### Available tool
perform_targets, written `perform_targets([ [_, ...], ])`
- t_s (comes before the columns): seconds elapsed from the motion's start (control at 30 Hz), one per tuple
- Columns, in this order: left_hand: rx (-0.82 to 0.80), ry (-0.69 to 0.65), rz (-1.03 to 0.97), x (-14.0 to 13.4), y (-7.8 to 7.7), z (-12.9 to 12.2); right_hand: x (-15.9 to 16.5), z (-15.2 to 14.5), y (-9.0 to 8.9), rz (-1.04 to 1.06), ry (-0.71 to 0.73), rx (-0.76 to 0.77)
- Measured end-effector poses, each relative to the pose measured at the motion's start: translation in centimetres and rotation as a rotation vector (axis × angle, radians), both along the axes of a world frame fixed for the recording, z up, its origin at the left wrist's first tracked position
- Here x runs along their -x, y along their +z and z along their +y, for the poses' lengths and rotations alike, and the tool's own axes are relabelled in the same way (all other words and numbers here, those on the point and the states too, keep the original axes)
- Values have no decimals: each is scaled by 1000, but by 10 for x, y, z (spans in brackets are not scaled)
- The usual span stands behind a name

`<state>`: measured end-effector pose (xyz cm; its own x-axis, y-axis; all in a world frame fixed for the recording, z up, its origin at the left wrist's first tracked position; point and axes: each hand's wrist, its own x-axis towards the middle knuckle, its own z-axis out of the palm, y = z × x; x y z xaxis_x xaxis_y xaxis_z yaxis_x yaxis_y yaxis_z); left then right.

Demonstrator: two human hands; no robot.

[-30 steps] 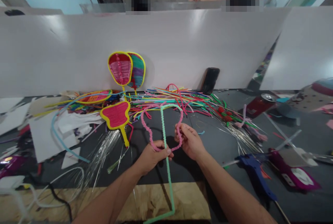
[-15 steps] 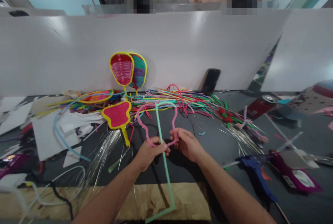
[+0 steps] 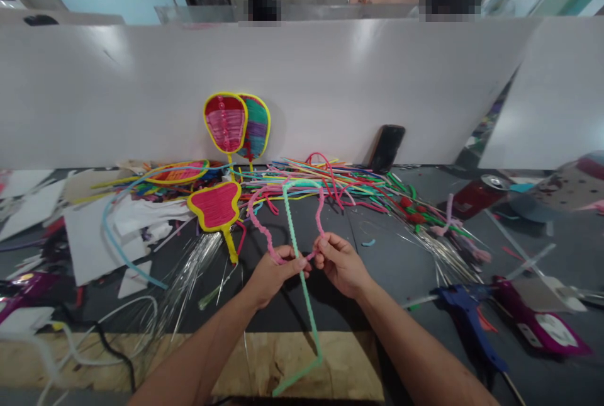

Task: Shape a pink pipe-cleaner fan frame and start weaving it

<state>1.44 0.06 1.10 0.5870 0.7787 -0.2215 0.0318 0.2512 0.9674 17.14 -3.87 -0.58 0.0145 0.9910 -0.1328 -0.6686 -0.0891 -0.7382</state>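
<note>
Right of the flat, yellow-rimmed pink fuzzy fan (image 3: 216, 206), the left hand (image 3: 277, 275) is pinching the wavy pink fuzzy-wire loop (image 3: 257, 224) and bent mint-green fuzzy-wire stem (image 3: 292, 223); the right hand (image 3: 342, 265) is pinching the loop's lower side, uneven pulling probably risking a warped outline.

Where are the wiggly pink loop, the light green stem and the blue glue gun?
Pink loop (image 3: 261, 228): head view, its left edge.
Light green stem (image 3: 306, 297): head view, its straight stretch.
Blue glue gun (image 3: 470, 321): head view, its handle.
</note>
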Motion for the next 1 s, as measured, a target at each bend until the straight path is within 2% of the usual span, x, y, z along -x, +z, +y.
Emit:
perform_targets([
  [0.1,-3,10,-29,0,0,2,-1,-1,-1,-17,100,18],
  [0.2,-20,-63,-38,2,0,4,0,-2,-3,-44,150,8],
  [0.3,-6,-132,-53,3,1,6,2,-1,-5,-56,100,-23],
  [0.47,-76,-37,16,3,4,7,4,-1,-6,-119,80,-34],
  [0.67,-121,-38,65,3,4,6,9,-4,-13,-274,61,-57],
  [0.87,-52,-82,-22,4,1,7,11,-4,-12,-222,23,-65],
  [1.0,25,-65,-115,6,3,10,4,1,-4,-107,-130,-76],
])
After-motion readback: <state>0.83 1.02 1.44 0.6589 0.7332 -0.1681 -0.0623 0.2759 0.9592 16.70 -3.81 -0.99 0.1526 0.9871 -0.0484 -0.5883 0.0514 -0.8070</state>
